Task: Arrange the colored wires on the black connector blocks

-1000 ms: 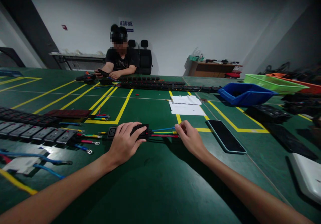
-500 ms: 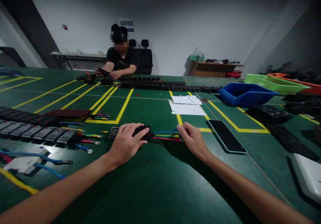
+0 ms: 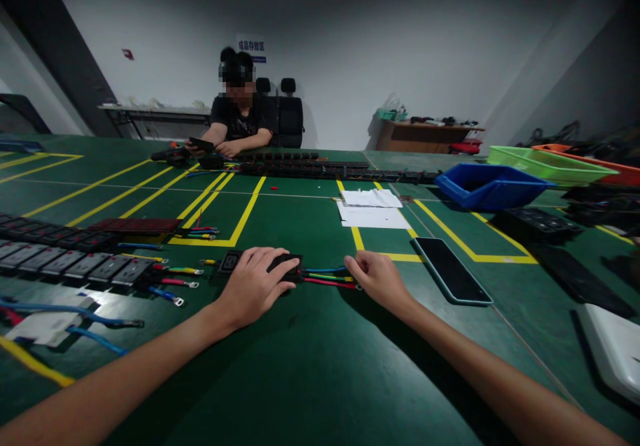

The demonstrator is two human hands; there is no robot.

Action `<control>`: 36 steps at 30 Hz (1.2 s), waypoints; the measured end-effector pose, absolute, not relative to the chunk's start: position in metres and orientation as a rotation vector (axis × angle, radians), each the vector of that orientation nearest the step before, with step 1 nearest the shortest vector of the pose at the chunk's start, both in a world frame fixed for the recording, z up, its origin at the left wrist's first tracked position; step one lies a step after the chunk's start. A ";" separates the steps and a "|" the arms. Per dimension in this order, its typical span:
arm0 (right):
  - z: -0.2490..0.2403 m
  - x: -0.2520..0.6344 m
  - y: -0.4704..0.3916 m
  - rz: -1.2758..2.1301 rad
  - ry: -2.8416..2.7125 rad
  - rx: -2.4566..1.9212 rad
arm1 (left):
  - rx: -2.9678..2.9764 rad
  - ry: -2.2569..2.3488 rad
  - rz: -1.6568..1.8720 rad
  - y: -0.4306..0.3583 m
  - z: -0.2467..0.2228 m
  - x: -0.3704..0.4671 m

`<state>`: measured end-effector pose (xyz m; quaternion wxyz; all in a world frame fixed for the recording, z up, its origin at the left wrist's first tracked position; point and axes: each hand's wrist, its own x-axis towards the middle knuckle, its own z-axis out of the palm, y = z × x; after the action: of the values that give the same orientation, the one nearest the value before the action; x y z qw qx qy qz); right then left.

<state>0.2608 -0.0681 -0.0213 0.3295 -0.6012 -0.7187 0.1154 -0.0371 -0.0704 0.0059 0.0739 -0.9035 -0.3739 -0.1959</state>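
Observation:
A black socket module lies on the green table in front of me. My left hand is wrapped over its top, fingers on the far side and thumb along the near side, hiding much of it. Blue, yellow-green and red wires come out of its right end. The blue wire runs to my right hand, which is closed in a pinch at its tip; the fingers hide that end. Just below, the red wire ends in a ring terminal close to the right hand. A short yellow wire sticks out at the module's left end.
Socket strips with loose lugged wires lie to the left. A phone is right of my right hand, with white papers farther back. Beyond stand a blue bin and a green basket. Across the table sits a person.
My right hand has shifted slightly left, bringing the blue wire's end down closer to the other wires. The module has tipped a little under my left hand.

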 end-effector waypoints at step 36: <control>-0.011 0.260 -0.070 0.027 -2.092 -1.961 | -2.678 -1.163 -0.663 -0.070 0.005 -0.039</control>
<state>0.2598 -0.0704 -0.0110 0.1369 -0.6774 -0.7227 0.0094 -0.0395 -0.0696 0.0050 0.0738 -0.8920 -0.3875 -0.2207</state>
